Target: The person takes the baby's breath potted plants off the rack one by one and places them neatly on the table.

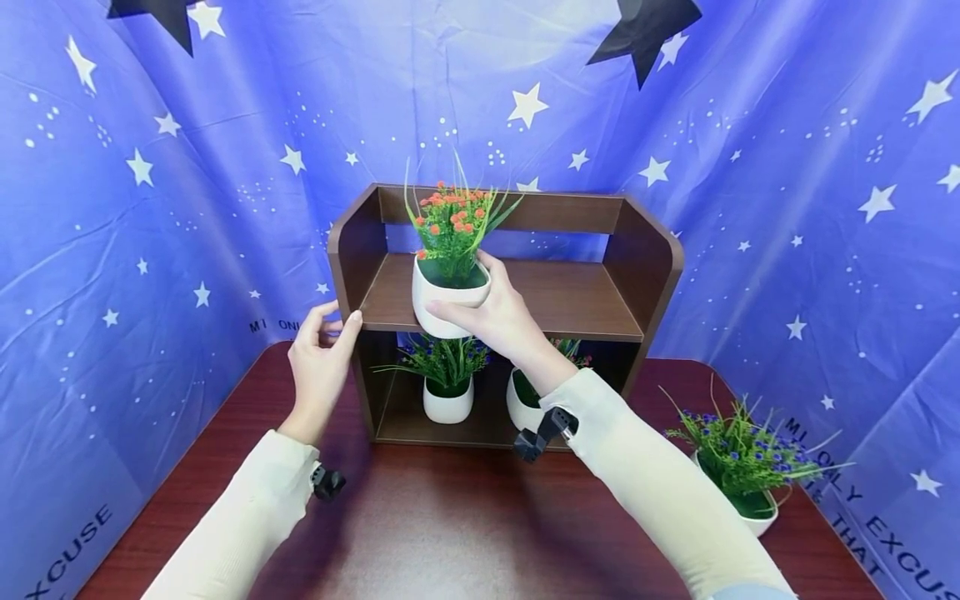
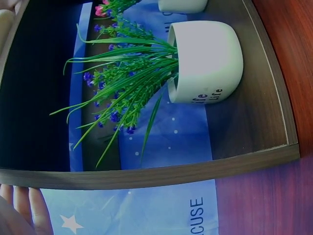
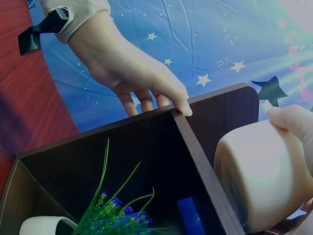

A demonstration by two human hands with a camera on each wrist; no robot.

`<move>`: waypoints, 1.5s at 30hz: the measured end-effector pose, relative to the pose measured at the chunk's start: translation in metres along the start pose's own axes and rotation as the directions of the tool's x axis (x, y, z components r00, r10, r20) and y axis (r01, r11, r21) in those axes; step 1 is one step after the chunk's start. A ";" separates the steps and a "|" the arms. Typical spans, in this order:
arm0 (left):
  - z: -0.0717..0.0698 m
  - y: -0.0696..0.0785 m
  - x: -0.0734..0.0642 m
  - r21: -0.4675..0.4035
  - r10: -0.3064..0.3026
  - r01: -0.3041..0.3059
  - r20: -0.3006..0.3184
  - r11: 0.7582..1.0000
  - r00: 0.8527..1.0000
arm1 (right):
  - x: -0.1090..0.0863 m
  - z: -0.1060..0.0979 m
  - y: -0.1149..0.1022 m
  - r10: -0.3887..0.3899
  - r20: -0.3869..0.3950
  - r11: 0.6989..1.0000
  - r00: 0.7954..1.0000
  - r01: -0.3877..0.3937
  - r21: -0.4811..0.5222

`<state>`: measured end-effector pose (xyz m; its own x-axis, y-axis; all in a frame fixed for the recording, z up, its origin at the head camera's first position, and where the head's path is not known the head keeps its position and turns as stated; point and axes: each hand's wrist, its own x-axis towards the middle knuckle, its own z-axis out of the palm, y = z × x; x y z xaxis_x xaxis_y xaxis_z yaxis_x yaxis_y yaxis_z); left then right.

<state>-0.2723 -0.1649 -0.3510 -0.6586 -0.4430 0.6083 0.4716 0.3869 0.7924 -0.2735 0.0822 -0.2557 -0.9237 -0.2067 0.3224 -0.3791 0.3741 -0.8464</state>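
In the head view, my right hand (image 1: 517,321) grips a white pot (image 1: 442,302) of orange flowers and grass, thumb on its front and fingers round its right side. The pot overlaps the front edge of the upper board of a brown wooden shelf (image 1: 566,296). My left hand (image 1: 321,367) holds the shelf's left side panel, thumb at the front edge, the other fingers along the outside, as the right wrist view also shows. On the lower level stands a potted plant with blue-purple flowers (image 2: 210,61). Beside it, a second white pot (image 1: 522,407) is partly hidden by my right forearm.
Another potted plant with blue-purple flowers (image 1: 750,458) stands on the reddish-brown table (image 1: 435,517) at the right, partly behind my right sleeve. A blue curtain with stars (image 1: 247,150) hangs behind and on both sides of the table.
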 end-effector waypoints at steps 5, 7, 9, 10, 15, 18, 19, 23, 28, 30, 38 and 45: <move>-0.001 0.000 0.000 -0.003 -0.004 0.004 0.003 1.000 1.000 | -0.008 -0.010 0.002 -0.003 0.012 1.000 1.000 0.003 -0.014; -0.001 0.000 0.000 -0.001 -0.005 0.005 0.005 1.000 1.000 | -0.011 -0.013 0.002 -0.006 0.015 1.000 1.000 0.006 -0.018; -0.001 0.000 0.000 0.002 -0.007 0.007 0.006 1.000 1.000 | -0.015 -0.016 0.003 -0.009 0.017 1.000 1.000 0.009 -0.024; -0.002 0.000 -0.001 0.004 -0.009 0.009 0.006 1.000 1.000 | -0.017 -0.017 0.003 -0.008 0.021 1.000 1.000 0.009 -0.026; -0.001 0.000 -0.001 0.003 -0.013 0.013 0.011 1.000 1.000 | -0.031 -0.026 0.007 -0.019 0.031 0.997 0.999 0.021 -0.070; 0.000 0.000 -0.002 0.002 -0.014 0.014 0.019 1.000 1.000 | -0.039 -0.033 0.009 -0.022 0.030 0.994 0.999 0.025 -0.107; 0.001 0.000 -0.002 0.004 -0.016 0.016 0.019 1.000 1.000 | -0.041 -0.035 0.010 -0.023 0.029 0.993 0.999 0.027 -0.114; 0.000 0.001 -0.001 -0.007 -0.016 0.016 0.014 1.000 1.000 | -0.050 -0.042 0.010 -0.031 0.041 0.991 0.999 0.036 -0.127; 0.000 -0.001 -0.001 0.002 -0.020 0.020 0.009 1.000 1.000 | -0.061 -0.049 0.010 -0.043 0.052 0.986 0.998 0.050 -0.157; -0.001 -0.001 0.000 0.004 -0.020 0.020 0.008 1.000 1.000 | -0.065 -0.052 0.012 -0.061 0.053 0.982 0.997 0.069 -0.174; 0.000 0.001 0.001 -0.006 -0.016 0.016 0.014 1.000 1.000 | -0.077 -0.067 0.022 -0.185 0.067 0.968 0.980 0.194 -0.158; 0.000 -0.001 0.000 0.002 -0.018 0.018 0.010 1.000 1.000 | -0.088 -0.076 0.028 -0.231 0.083 0.957 0.969 0.242 -0.161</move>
<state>-0.2728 -0.1649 -0.3514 -0.6727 -0.4417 0.5937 0.4588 0.3804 0.8030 -0.2069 0.1794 -0.2753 -0.8035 -0.3622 0.4725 -0.5947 0.4539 -0.6635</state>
